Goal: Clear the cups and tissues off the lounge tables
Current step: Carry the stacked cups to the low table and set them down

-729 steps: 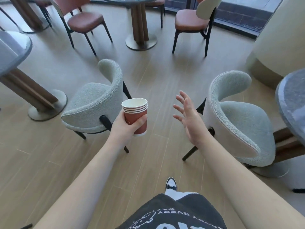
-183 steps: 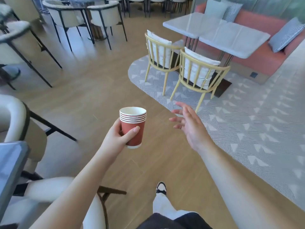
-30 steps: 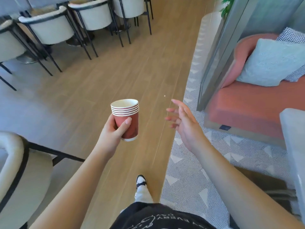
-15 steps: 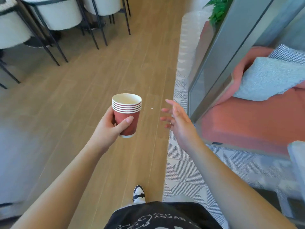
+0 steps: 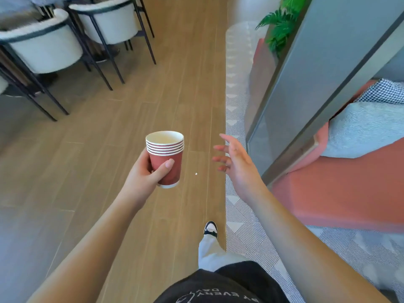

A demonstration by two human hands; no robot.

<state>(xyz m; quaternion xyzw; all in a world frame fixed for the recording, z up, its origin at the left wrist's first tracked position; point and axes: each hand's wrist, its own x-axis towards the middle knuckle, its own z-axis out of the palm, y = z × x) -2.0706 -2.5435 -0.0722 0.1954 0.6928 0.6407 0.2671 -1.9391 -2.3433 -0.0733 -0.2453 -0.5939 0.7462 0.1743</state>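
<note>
Far left: chairs (image 5: 43, 47) on the wood floor (image 5: 98, 149). Centre: the left hand (image 5: 142, 178) wraps thumb and fingers round a nested stack of cups (image 5: 165, 158), kept upright, probably so dregs stay in and several travel in one grip. Right of it: the right hand (image 5: 238, 165) hangs empty, fingers spread, apparently free for the next pickup. Far right: rug (image 5: 251, 226), sofa (image 5: 349, 189).
</note>
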